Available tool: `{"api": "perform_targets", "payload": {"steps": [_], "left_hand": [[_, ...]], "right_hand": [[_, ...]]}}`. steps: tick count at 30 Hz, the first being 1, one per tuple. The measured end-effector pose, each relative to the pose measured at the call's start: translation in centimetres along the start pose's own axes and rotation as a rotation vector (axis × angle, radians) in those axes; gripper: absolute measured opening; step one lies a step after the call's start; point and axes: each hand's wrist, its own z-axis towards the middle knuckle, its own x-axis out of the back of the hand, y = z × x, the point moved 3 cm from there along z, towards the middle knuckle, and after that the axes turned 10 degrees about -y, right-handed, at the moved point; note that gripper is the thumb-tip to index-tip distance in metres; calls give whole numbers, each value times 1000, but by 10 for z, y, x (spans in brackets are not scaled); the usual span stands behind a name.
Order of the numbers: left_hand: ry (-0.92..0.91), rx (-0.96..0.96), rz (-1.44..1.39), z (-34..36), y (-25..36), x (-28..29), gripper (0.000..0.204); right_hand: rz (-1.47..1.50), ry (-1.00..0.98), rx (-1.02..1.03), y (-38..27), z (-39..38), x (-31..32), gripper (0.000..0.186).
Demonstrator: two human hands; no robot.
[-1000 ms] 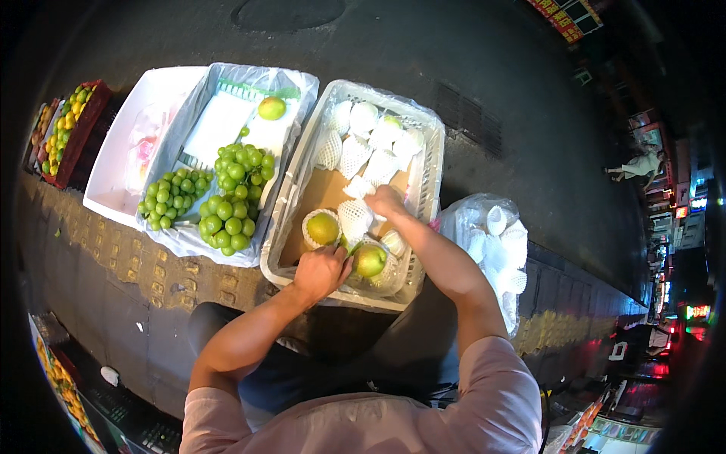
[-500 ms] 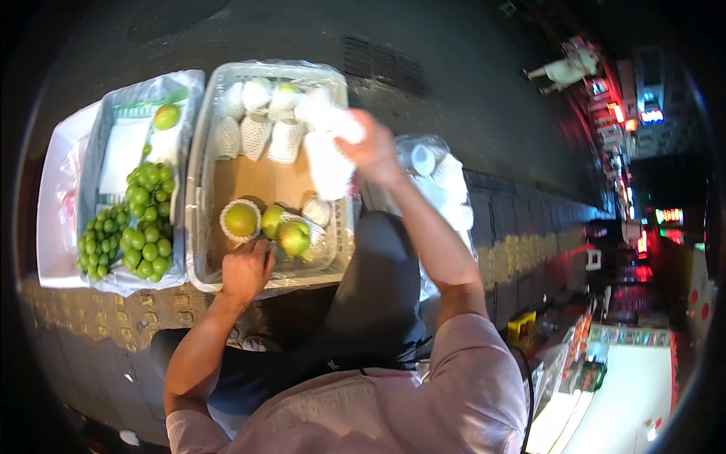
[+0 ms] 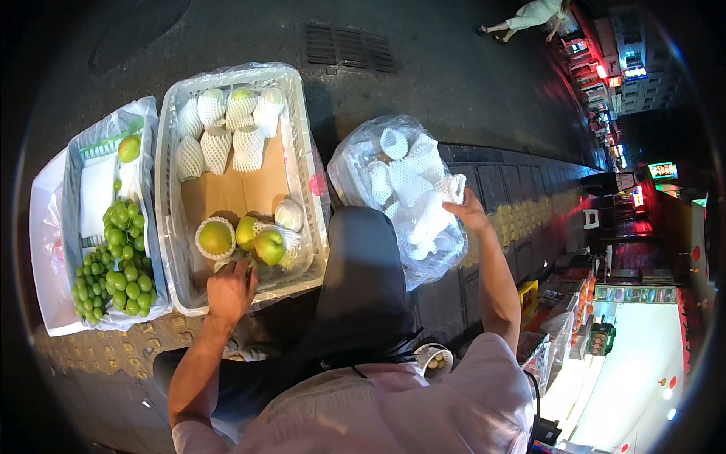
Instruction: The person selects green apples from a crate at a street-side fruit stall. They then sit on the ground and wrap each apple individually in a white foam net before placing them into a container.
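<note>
My right hand (image 3: 470, 212) pinches a white foam fruit net (image 3: 448, 189) at the right side of a clear plastic bag (image 3: 344, 163) full of such nets. My left hand (image 3: 231, 291) is at the near rim of a white plastic crate (image 3: 171, 227), its fingers curled down beside a green fruit in a foam collar (image 3: 215, 237). What those fingers hold, if anything, is hidden. Close by lie a bare green fruit with a reddish blush (image 3: 268, 247) and a net-wrapped fruit (image 3: 289, 215). Several fruits in foam nets (image 3: 248, 148) stand in rows at the crate's far end.
Left of the crate, a lined tray (image 3: 73, 174) holds green grapes (image 3: 125, 227) and one green-red fruit (image 3: 128, 149). My knee (image 3: 363, 250) sits between crate and bag. A small bucket (image 3: 433, 362) stands by my right side. Farther off, a person (image 3: 529, 17) walks on the road.
My right hand has moved from above the crate, where it held white foam netting, rightward to the bag. My left hand stays at the crate's near rim. The view has shifted.
</note>
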Motion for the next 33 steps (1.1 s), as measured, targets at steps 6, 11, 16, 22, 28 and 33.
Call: {"api": "perform_targets", "payload": {"steps": [6,11,16,22,28,33], "left_hand": [[30,-21,-13,3,-2,-1,20],[41,-46,-32,1,5,6,19],[39,-52,-28,-1,1,4,20],[118,-93,-3,-2,0,1,24],[89,-99,-3,-5,0,4,24],[105,-132,54,-7,-1,0,24]], "right_hand": [[99,267,328,-17,2,-27,69],[-189,294,162,-3,13,-116,77],[-226,253,114,-5,6,-147,76],[-204,264,127,-34,-8,-118,83],[-307,336,14,-62,-17,-73,98],[-415,573,351,-141,-26,-39,52]]}}
